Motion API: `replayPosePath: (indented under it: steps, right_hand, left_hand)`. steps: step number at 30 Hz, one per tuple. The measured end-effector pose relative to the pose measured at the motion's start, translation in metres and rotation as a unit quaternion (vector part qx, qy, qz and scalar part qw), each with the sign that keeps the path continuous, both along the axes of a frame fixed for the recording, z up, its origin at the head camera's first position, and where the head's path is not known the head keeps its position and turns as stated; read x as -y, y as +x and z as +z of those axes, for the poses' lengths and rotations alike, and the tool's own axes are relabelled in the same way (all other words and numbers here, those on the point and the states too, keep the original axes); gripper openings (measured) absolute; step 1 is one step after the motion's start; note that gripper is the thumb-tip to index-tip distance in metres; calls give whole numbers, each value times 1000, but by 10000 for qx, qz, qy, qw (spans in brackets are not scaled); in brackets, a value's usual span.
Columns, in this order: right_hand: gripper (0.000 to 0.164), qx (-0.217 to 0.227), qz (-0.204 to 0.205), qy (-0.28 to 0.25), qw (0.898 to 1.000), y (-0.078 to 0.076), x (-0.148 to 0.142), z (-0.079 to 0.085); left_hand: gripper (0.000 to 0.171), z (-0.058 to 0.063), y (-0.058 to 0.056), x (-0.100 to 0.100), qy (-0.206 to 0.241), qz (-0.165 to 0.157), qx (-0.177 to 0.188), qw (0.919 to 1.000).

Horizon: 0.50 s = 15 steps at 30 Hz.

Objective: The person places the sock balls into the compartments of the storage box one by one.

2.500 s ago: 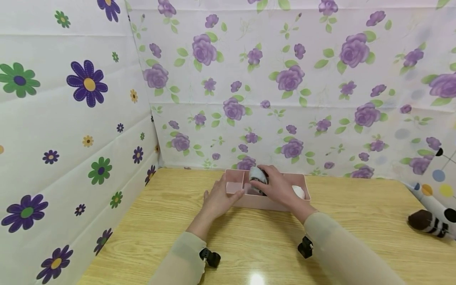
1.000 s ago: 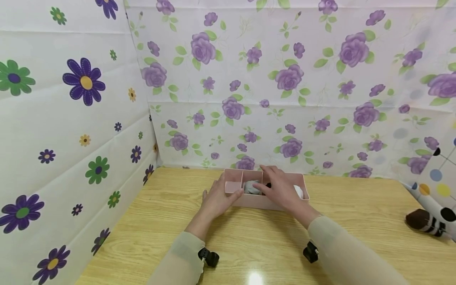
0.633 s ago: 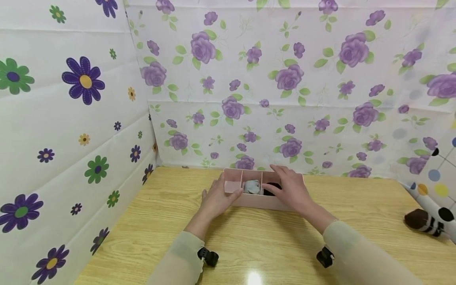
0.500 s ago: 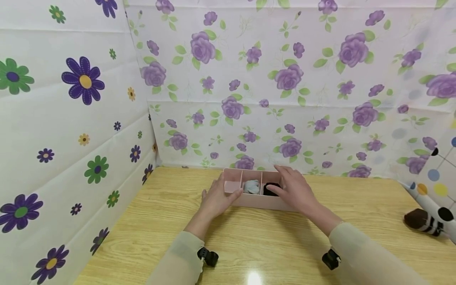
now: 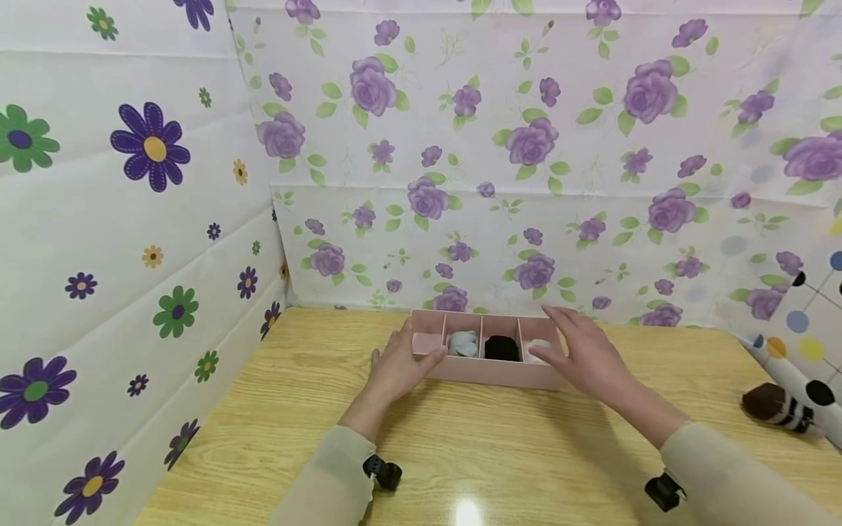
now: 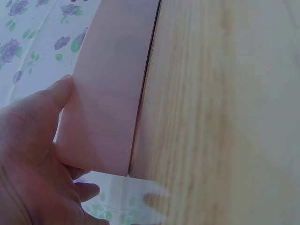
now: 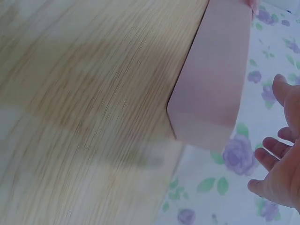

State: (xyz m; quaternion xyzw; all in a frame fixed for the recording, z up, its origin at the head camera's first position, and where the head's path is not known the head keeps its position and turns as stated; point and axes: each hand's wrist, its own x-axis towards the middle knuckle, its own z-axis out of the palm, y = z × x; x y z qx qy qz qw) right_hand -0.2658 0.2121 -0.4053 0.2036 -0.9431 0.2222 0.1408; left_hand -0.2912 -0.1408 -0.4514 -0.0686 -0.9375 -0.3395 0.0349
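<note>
A long pink divided box [image 5: 493,372] stands on the wooden table against the flowered backdrop. Its compartments hold a light-grey cloth bundle [image 5: 463,343], a black cloth bundle [image 5: 502,348] and a white one [image 5: 541,349], one in each; the leftmost shows only its pink floor. My left hand [image 5: 403,369] grips the box's left end, thumb at the front rim and fingers around the end wall. Over the right end, my right hand [image 5: 592,358] is spread and holds nothing, partly covering the white bundle. In the right wrist view its fingers are apart from the box.
At the table's right edge lies a dark brown object with black-and-white stripes [image 5: 779,408], beside a white roll with coloured dots [image 5: 809,380]. Flowered sheets hang behind the table [image 5: 460,453] and along its left side. Each wrist carries a small black camera.
My right hand has let go of the grey bundle in the second compartment and moved right across the box to its right end. The left hand has stayed at the left end.
</note>
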Motion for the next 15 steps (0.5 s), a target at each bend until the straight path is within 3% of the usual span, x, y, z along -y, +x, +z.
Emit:
replayPosePath:
  steps: [15]
  right_hand:
    - [88,-130,-368,241,9989,19,-67,3]
  left_hand:
    - [108,2,1,-1,33,-6,31,10000]
